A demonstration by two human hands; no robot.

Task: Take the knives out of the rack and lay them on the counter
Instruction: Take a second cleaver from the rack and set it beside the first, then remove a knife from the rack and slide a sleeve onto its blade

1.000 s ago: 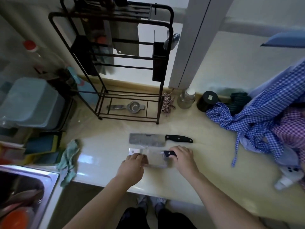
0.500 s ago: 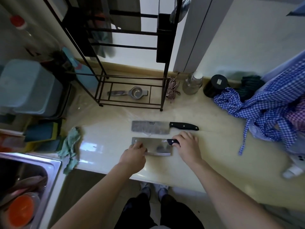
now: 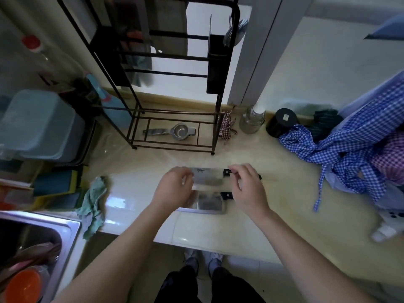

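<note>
Two cleavers with black handles lie side by side on the pale counter (image 3: 273, 228), blades pointing left. The far cleaver (image 3: 207, 177) is partly covered by both hands. The near cleaver (image 3: 211, 203) lies flat just beneath them. My left hand (image 3: 175, 189) hovers over the blades' left ends with loosely curled fingers and holds nothing. My right hand (image 3: 248, 189) hovers over the handles, its fingertips close to the far cleaver's handle, gripping nothing. Behind stands the black wire rack (image 3: 218, 127), where a dark blade (image 3: 168, 25) still hangs near the top.
A metal squeezer (image 3: 175, 132) lies in the rack's base. A glass jar (image 3: 252, 120), a black jar (image 3: 282, 122) and blue checked cloth (image 3: 349, 154) lie to the right. A teal rag (image 3: 94, 204), sponges (image 3: 54, 182) and the sink (image 3: 65, 226) are to the left.
Both hands have let go of the near cleaver, which now lies flat on the counter, and have lifted and moved forward over the far cleaver.
</note>
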